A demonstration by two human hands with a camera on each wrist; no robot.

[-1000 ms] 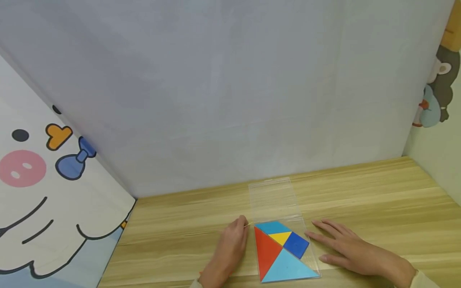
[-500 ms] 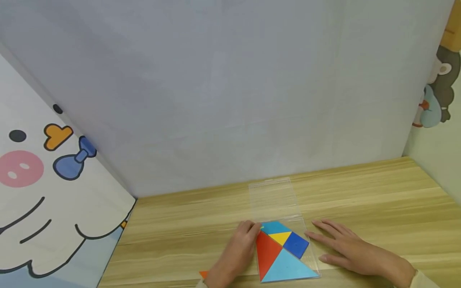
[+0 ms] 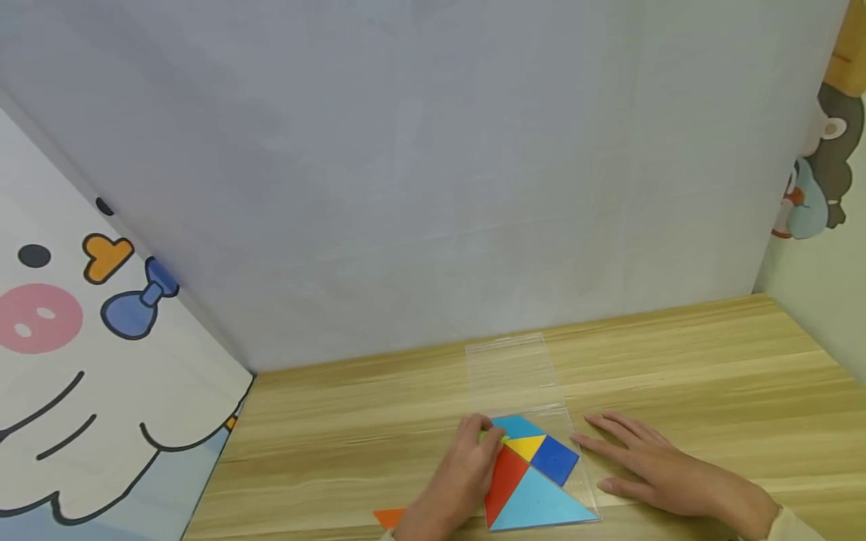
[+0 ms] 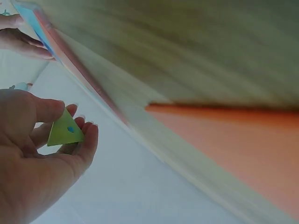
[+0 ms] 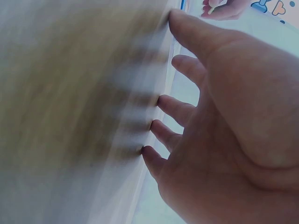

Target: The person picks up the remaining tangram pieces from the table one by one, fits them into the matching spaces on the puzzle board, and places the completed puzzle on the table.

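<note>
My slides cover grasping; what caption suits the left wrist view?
Left hand pinches a green triangle; orange piece lies on the table.

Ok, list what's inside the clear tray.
The tray holds a red triangle, yellow triangle, blue square, light-blue triangle and teal piece. The left hand hides what's in the far left corner.

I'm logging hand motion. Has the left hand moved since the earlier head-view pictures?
Yes. Against the clear tray, the left hand has moved rightward in the head view, from beside its left edge to over that edge.

Clear case (image 3: 516, 378), orange piece (image 3: 389, 518) on wood-grain table (image 3: 325, 436)
</note>
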